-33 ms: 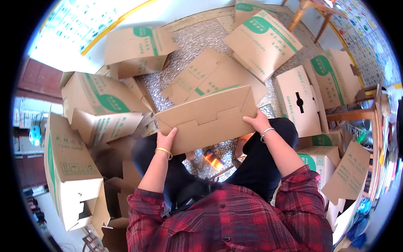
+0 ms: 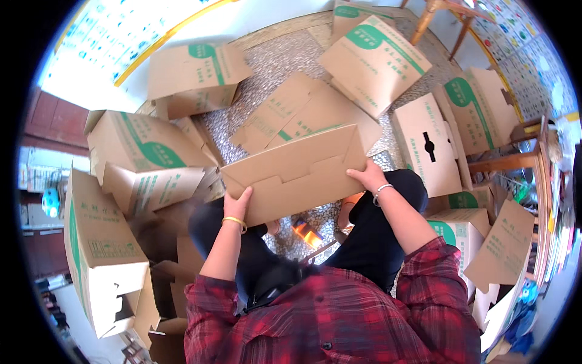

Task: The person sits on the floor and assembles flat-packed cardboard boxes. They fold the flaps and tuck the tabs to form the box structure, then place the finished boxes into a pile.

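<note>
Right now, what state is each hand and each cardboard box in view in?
Left hand: gripping the held box's near-left edge.
Right hand: gripping its right edge.
Held box: folded, plain brown side up, above the lap.
Flat box: lying unfolded on the floor.
White-sided box: assembled, hand-slot side up.
Left tall box: assembled, bottom flaps loose.

Both forearms reach forward, left hand (image 2: 237,205) and right hand (image 2: 365,176) each closed in a grip, wrists braceleted.
</note>
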A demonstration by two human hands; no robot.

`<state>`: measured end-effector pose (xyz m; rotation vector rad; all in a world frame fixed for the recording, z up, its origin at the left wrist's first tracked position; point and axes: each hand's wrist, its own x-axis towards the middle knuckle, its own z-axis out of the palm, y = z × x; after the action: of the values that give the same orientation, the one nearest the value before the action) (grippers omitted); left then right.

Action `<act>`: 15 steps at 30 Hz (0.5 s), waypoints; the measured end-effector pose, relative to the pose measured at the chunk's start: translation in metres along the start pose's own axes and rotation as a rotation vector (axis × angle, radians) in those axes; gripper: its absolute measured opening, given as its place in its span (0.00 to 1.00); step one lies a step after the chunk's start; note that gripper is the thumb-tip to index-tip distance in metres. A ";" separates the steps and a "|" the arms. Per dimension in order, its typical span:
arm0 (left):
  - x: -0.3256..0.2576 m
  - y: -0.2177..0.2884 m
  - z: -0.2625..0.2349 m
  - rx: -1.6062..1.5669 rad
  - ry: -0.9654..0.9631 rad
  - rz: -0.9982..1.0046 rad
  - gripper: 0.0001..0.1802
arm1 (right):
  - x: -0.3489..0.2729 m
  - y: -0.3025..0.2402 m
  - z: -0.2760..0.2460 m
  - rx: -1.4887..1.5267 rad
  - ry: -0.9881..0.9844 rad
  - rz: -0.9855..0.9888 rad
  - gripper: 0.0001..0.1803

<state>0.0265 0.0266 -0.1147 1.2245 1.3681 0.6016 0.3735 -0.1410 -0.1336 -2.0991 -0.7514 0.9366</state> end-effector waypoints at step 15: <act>-0.043 0.113 -0.019 0.223 0.056 0.542 0.47 | -0.046 -0.060 -0.039 0.187 0.103 -0.208 0.35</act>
<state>0.0364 0.0301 0.0074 1.7942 1.1672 0.8777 0.3653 -0.1543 -0.0497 -1.8521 -0.7809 0.7491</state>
